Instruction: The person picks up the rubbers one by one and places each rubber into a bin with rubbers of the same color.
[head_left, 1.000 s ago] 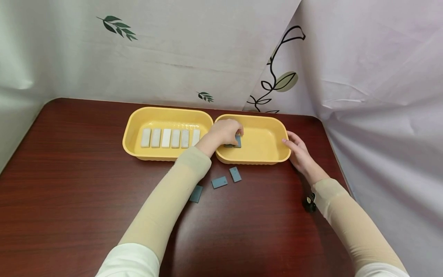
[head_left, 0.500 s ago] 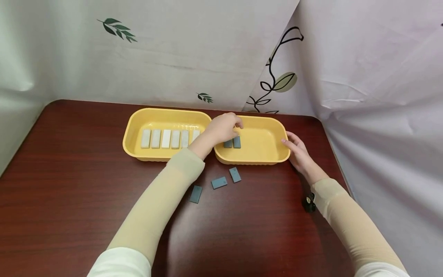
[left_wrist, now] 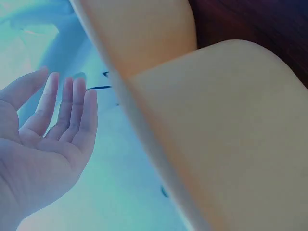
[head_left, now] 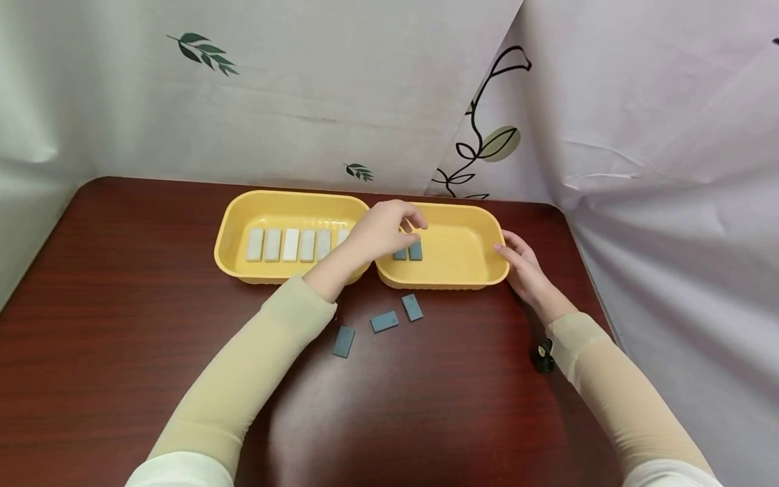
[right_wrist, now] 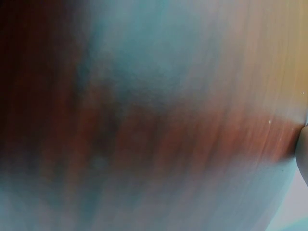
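The left hand (head_left: 382,227), fingers parted and holding nothing, hovers over the right tub (head_left: 459,243), with two blue-gray blocks (head_left: 416,251) just below its thumb. The right hand (head_left: 527,272) pinches that tub's rim. Three matching blocks (head_left: 384,321) lie nearby on the counter (head_left: 152,338).

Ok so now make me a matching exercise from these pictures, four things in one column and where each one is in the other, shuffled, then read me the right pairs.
Things:
1. left hand
2. right hand
3. pale blocks
4. three blue-grey blocks

Places:
A. lying on the table, on the near side of both trays
B. at the outer end of the right tray, thumb on its rim
C. standing side by side inside the left tray
D. over the end of the right tray nearest the left tray

Pairs: 1-D, 2-B, 3-C, 4-A.
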